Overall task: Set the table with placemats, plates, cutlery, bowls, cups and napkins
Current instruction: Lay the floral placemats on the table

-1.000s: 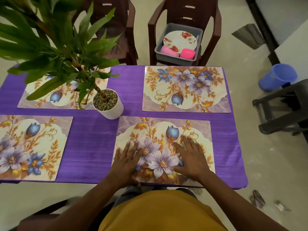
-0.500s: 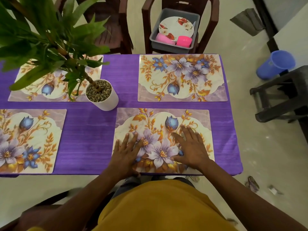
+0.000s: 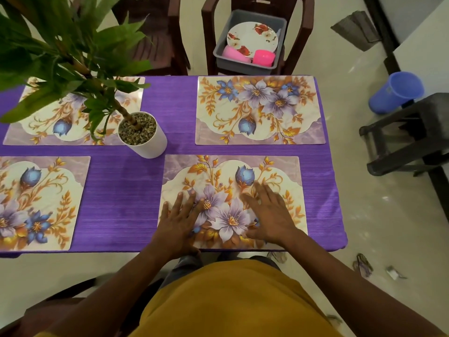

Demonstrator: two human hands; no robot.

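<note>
Purple cloth covers the surface, and four floral placemats now lie on it. Going left to right: the near-left placemat and far-left placemat sit flat, the far one partly hidden by a potted plant. Then comes the near-right placemat, directly in front of you, with the far-right placemat beyond it.

Your left hand and right hand both rest flat on the near-right placemat, fingers straight and spread, gripping nothing. Over the last second they have barely moved; only your head has risen, so the mat looks settled in place.

That likely finishes the placemat step. A grey tub on the far chair holds a floral plate and pink cups, probably next.
</note>
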